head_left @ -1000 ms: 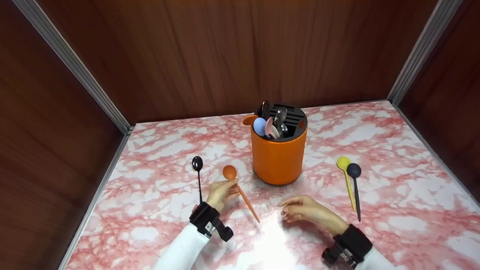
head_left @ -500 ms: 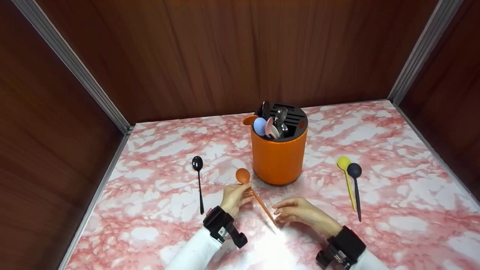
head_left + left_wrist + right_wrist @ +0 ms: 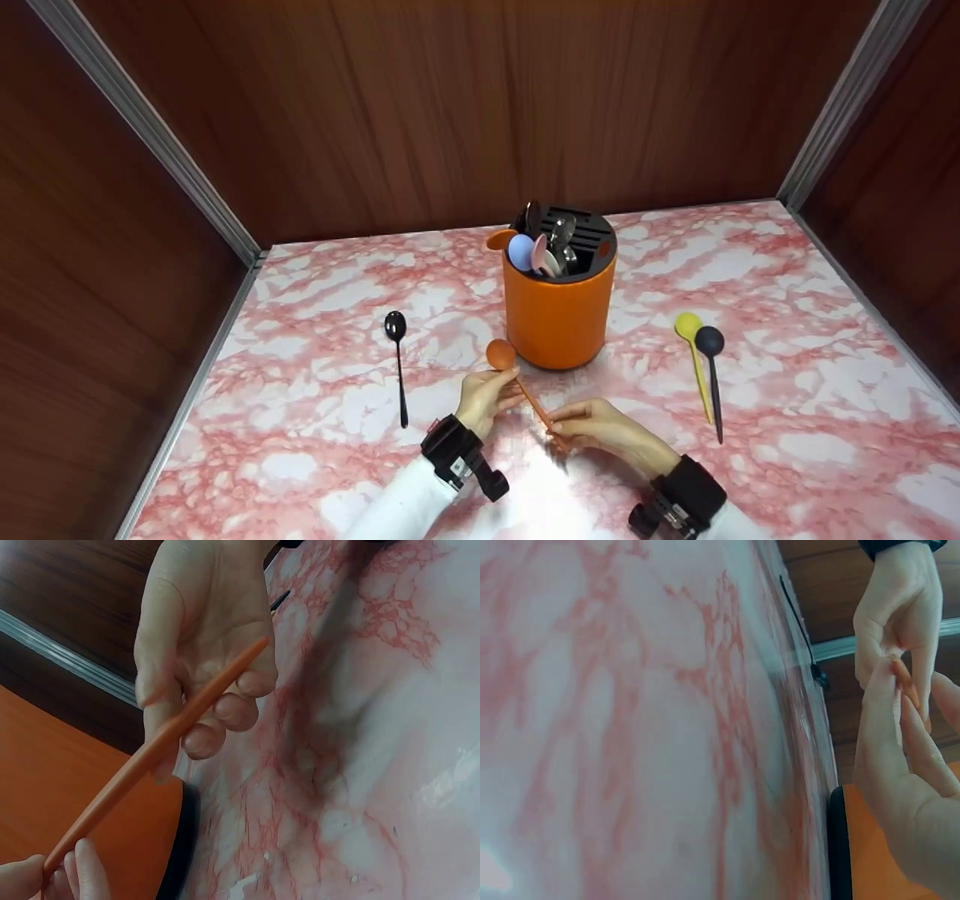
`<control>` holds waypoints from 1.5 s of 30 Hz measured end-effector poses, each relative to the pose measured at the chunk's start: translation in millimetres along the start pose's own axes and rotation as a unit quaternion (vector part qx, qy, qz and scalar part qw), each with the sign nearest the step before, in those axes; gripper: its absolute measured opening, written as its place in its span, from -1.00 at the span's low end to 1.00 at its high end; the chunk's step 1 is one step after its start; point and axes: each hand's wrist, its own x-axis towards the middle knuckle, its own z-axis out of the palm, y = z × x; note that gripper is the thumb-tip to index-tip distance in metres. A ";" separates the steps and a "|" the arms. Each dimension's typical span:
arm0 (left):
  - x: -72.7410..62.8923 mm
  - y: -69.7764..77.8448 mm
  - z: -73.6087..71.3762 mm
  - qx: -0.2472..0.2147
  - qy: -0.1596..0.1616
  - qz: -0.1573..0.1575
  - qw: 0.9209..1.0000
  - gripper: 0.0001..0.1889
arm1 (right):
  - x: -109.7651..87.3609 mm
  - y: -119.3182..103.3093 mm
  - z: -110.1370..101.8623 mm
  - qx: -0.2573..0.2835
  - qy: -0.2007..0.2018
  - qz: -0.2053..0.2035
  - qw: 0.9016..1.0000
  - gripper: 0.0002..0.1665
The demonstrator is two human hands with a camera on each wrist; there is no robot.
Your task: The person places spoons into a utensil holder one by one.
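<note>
My left hand pinches an orange spoon by the handle just below its bowl, close in front of the orange utensil holder. The handle slants toward my right hand, whose fingertips meet its lower end. In the left wrist view the handle crosses in front of the right hand's partly bent fingers. Whether those fingers grip it I cannot tell. The right wrist view shows both hands close together, with a short piece of the orange handle between them and the bowl hidden.
The holder's black slotted top carries several spoons, among them a blue one and a pink one. A glossy black spoon lies at left. A yellow spoon and a dark spoon lie side by side at right.
My left hand has carried the orange spoon to the right. Its handle end has come to the right hand's fingertips; the right hand has shifted slightly left.
</note>
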 end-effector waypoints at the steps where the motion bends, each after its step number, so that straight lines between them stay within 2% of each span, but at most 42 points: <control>1: -0.4 -0.5 1.0 0.001 -0.002 0.000 1.000 -0.92 | 0.0 0.4 0.2 -0.002 0.000 -0.001 1.000 -0.67; 12: -2.8 -0.6 5.9 -0.005 -0.014 -0.002 1.000 -0.93 | -3.6 -1.5 0.2 -0.022 -0.001 -0.007 1.000 -0.63; 17: -2.8 4.0 8.4 -0.012 -0.028 -0.003 1.000 -0.92 | -6.7 -9.5 -0.1 -0.050 0.003 -0.016 0.999 -0.62; 24: -5.9 13.6 11.8 -0.012 -0.053 0.005 0.999 -0.93 | -11.8 -21.4 2.0 -0.095 0.030 -0.012 0.995 -0.60; 34: -11.5 27.7 17.8 0.000 -0.064 0.019 0.998 -0.96 | -18.2 -37.8 5.6 -0.111 0.037 -0.009 0.993 -0.58; 42: -18.1 44.6 23.6 -0.010 -0.086 0.024 0.996 -0.93 | -20.5 -52.8 6.5 -0.132 0.034 -0.027 0.990 -0.65; 45: -20.6 49.7 25.9 -0.012 -0.094 0.035 0.995 -0.93 | -21.1 -57.8 6.6 -0.132 0.031 -0.038 0.990 -0.62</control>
